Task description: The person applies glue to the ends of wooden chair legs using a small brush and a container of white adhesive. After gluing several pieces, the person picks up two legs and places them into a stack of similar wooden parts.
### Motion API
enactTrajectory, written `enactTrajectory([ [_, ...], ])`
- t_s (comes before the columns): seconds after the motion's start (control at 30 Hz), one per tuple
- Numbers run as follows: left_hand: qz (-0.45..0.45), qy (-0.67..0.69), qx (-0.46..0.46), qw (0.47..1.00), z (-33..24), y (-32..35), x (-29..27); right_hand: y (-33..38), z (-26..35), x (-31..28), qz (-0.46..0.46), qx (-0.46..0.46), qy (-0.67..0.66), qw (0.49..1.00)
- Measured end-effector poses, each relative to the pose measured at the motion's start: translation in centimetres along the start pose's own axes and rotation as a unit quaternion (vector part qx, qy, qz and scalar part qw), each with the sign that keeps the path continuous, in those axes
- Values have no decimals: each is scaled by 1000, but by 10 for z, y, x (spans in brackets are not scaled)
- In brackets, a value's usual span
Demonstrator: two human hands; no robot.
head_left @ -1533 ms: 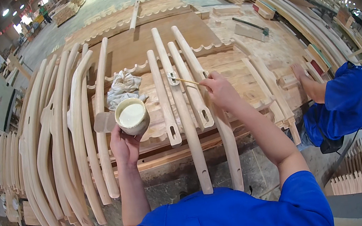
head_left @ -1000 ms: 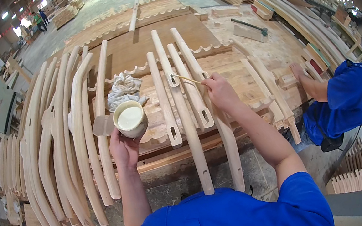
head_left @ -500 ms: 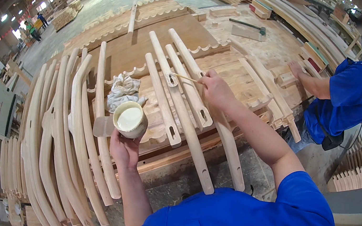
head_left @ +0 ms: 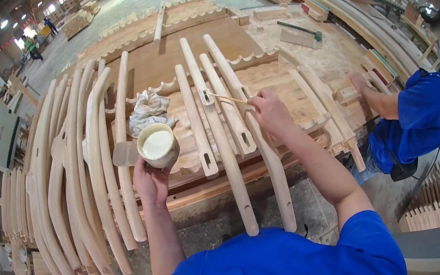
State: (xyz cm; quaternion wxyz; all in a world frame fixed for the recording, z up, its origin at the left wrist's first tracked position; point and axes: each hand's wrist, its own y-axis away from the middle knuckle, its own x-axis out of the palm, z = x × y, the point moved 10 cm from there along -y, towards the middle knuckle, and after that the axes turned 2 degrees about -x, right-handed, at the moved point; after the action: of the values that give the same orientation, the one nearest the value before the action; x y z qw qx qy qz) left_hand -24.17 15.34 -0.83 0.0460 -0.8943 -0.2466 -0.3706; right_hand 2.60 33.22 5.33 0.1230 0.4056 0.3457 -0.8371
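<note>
My left hand (head_left: 151,183) is wrapped round a cup (head_left: 171,155) that holds a creamy white liquid. In a pinch, my right hand (head_left: 271,112) grips a thin wooden stick (head_left: 232,99). The stick's far tip meets the slotted hole in a long wooden bar (head_left: 219,132). On its left lies a shorter slotted bar (head_left: 193,118), and on its right another slotted bar (head_left: 229,106). A longer bent bar (head_left: 273,169) runs beneath my right hand. Beyond the cup sits a crumpled white cloth (head_left: 148,110).
Several curved wooden pieces (head_left: 72,193) lie side by side at the left. Wavy-edged wooden strips (head_left: 253,61) cross the bench. At the far right is a hammer (head_left: 301,29) by a wood block. A co-worker in blue (head_left: 432,103) leans over the bench's right side.
My right hand has shifted slightly right and nearer to me, drawing the stick with it. The stick's tip remains at the slot. My left hand and the cup have hardly moved.
</note>
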Motion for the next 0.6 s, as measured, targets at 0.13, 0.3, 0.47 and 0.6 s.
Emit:
enactTrajectory([
  [0.13,9,-1,-5,1000,1,0,6,1,2,1,1,-23,16,1000],
  [0.3,1,-7,-1,1000,1,2,3,9,4,-8,14,-17,37,999],
  [0.47,-4,-5,-10,1000,6,-2,10,-5,4,-3,-25,-53,114,992],
  [0.6,13,-7,0,1000,0,2,8,4,11,-2,-4,-66,98,993],
])
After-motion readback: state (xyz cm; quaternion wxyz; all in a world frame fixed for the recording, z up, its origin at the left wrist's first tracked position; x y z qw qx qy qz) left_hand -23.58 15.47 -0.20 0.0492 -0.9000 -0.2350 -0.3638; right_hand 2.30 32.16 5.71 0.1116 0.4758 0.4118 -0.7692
